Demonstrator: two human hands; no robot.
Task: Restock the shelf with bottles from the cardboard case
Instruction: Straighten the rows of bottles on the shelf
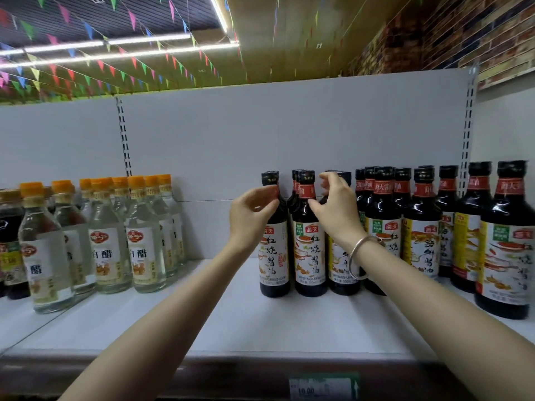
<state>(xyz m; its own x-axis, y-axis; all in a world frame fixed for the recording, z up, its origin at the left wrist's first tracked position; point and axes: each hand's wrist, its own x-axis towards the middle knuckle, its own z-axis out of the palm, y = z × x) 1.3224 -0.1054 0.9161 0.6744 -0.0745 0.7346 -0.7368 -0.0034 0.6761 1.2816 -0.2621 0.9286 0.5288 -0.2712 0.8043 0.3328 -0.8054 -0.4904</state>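
Observation:
Three dark soy sauce bottles with black caps and white labels stand side by side on the white shelf (231, 322). My left hand (250, 214) pinches the red-banded neck of the leftmost bottle (273, 256) with fingertips and thumb. My right hand (337, 208), with a silver bangle on its wrist, hovers between the middle bottle (308, 250) and the third bottle (343, 270). Its thumb tip touches the middle bottle's shoulder. Its fingers are loosely curled in front of the third bottle's cap and grip nothing I can see. The cardboard case is out of view.
Several clear white-vinegar bottles (104, 241) with orange caps fill the shelf's left part. More dark soy sauce bottles (419, 227) crowd the right. Between the vinegar and the three bottles lies bare shelf. A price tag (321, 386) sits on the front rail.

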